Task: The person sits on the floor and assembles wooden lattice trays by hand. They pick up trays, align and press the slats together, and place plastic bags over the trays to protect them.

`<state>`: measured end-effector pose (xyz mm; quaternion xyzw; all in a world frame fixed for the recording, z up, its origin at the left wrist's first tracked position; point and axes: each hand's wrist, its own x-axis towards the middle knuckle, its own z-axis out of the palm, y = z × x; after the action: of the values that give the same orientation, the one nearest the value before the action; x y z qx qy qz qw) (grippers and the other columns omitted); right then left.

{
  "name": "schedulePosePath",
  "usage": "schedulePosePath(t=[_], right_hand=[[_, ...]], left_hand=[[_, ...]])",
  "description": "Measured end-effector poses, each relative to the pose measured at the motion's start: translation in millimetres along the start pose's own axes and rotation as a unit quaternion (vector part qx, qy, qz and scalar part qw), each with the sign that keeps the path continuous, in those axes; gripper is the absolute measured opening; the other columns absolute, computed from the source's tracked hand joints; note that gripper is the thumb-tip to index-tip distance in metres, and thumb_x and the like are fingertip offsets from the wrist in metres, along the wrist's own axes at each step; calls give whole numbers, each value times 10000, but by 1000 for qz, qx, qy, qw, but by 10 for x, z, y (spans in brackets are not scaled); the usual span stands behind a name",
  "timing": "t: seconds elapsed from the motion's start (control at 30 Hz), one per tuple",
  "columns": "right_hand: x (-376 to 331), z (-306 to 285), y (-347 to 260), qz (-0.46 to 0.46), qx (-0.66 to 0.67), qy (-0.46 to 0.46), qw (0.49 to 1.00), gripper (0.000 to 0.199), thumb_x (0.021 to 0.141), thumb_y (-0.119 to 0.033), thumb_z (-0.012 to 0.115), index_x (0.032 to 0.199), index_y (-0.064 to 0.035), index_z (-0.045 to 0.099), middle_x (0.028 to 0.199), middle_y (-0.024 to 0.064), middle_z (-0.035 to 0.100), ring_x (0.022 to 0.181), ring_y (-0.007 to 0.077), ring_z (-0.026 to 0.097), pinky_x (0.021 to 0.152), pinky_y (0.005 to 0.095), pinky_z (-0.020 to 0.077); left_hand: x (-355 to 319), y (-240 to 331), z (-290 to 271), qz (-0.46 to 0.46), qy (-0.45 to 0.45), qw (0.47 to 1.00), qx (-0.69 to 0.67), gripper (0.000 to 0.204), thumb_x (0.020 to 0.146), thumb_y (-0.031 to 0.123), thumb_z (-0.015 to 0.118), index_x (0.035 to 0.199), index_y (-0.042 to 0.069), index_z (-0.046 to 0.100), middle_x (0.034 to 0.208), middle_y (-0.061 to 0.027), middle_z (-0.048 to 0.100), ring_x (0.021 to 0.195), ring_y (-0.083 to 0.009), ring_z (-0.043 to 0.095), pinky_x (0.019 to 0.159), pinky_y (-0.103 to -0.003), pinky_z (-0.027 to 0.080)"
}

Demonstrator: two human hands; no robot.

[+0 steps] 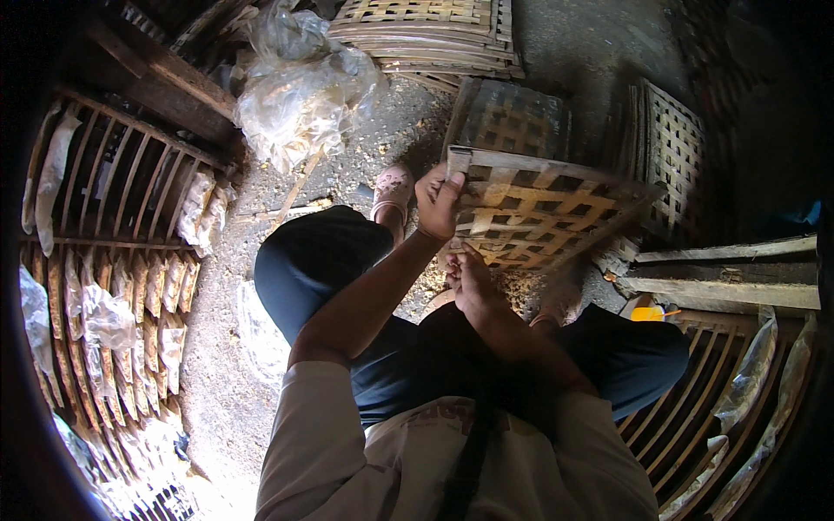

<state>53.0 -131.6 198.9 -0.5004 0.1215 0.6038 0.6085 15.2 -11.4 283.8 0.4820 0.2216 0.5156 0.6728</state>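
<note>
A woven bamboo tray (543, 208) with a wooden frame stands tilted in front of me. My left hand (440, 201) grips its upper left corner, thumb lying on the frame. Below that corner, my right hand (470, 276) is closed near the tray's lower left edge. Its fingers are bent together, and whatever they may hold is too small to make out. Directly behind the tray leans a darker woven panel (512, 117).
Stacked woven trays (426, 35) lie at the far side, and more woven panels (673, 148) stand to the right. Crumpled clear plastic (304, 95) lies far left. Slatted racks with wrapped slabs (130, 304) line the left; another slatted rack (695, 391) is at right. Crumbs litter the floor.
</note>
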Motion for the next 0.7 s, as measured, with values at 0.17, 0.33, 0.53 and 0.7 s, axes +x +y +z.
schedulePosePath(t=[0.17, 0.33, 0.53, 0.7], right_hand=[[202, -170, 135, -107, -157, -27, 981, 354, 930, -203, 530, 1260, -96, 460, 855, 72, 594, 570, 87, 499, 493, 195, 407], [328, -137, 225, -248, -227, -64, 940, 415, 925, -351, 561, 1226, -74, 490, 901, 85, 643, 654, 123, 583, 541, 215, 451], [493, -160, 192, -199, -191, -126, 953, 336, 906, -313, 600, 1101, -47, 535, 824, 56, 661, 610, 101, 580, 497, 211, 421], [366, -98, 149, -179, -110, -95, 973, 212, 900, -251, 621, 1000, -69, 578, 762, 8, 619, 603, 64, 526, 529, 202, 405]], left_hand=[[24, 25, 24, 0, 23, 999, -43, 221, 905, 140, 514, 970, -39, 624, 824, 5, 596, 744, -63, 496, 672, -214, 395], [4, -50, -98, -5, 26, 1000, -3, 235, 907, 156, 523, 987, -42, 622, 867, -9, 610, 784, -76, 517, 713, -230, 412], [-9, 30, 27, -1, 29, 999, -16, 248, 908, 169, 532, 1000, -44, 621, 866, -8, 616, 784, -70, 516, 709, -231, 414], [4, 41, 45, -2, 9, 1000, -22, 247, 908, 166, 533, 1002, -44, 623, 882, -19, 631, 795, -73, 531, 718, -231, 422]])
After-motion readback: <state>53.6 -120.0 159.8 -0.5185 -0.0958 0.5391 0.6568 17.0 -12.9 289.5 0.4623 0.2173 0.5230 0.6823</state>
